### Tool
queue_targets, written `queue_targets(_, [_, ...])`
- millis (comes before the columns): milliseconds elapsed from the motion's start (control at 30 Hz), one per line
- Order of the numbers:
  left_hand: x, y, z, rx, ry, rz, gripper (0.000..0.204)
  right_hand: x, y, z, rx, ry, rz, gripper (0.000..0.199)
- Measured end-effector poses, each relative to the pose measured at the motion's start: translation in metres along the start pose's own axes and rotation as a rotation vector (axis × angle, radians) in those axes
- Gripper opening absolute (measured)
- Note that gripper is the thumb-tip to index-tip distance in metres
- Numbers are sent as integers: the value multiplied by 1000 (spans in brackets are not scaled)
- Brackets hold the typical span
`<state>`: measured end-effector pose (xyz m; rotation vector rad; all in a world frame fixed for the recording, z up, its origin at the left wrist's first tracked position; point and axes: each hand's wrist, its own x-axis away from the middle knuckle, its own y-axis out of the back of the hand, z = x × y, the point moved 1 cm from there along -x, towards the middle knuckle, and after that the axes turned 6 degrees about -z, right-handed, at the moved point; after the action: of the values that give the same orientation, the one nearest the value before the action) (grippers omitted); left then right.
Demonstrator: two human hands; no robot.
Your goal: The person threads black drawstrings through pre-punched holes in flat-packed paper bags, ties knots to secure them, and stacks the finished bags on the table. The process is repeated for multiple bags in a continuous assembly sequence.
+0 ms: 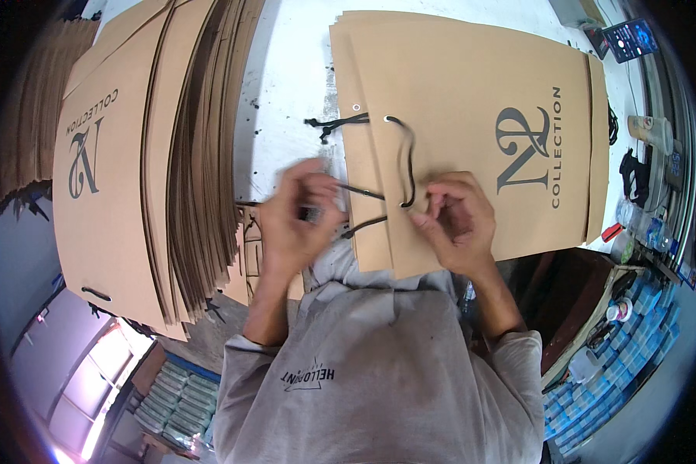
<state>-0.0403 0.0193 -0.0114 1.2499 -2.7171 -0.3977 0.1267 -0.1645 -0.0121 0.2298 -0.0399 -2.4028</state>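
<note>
A flat brown paper bag (pixel 472 131) with dark printed lettering lies on the white table (pixel 286 69) in front of me, its top edge toward my left. A black cord handle (pixel 404 158) loops through its eyelets. My left hand (pixel 298 216) pinches a black cord end just off the bag's edge. My right hand (pixel 456 220) rests on the bag's near corner, fingers pinching the cord at the lower eyelet. Another black cord (pixel 336 122) sticks out from the upper eyelet.
A tall fanned stack of identical flat brown bags (pixel 147 155) lies to the left. A phone (pixel 630 39), a cup (pixel 648 127) and small items crowd the right edge. Stacked blue packs (pixel 634 340) sit at lower right. My grey shirt fills the bottom.
</note>
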Motion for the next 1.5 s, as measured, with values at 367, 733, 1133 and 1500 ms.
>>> queue_targets(367, [14, -13, -29, 482, 251, 19, 32, -14, -47, 36, 37, 332, 115, 21])
queue_targets(733, [17, -31, -21, 21, 34, 27, 24, -11, -56, 28, 363, 33, 75, 16])
queue_targets(1133, [3, -35, -9, 113, -278, 46, 15, -24, -29, 25, 9, -363, 234, 7])
queue_targets(1500, [16, -24, -13, 438, 126, 126, 11, -19, -32, 21, 46, -291, 189, 11])
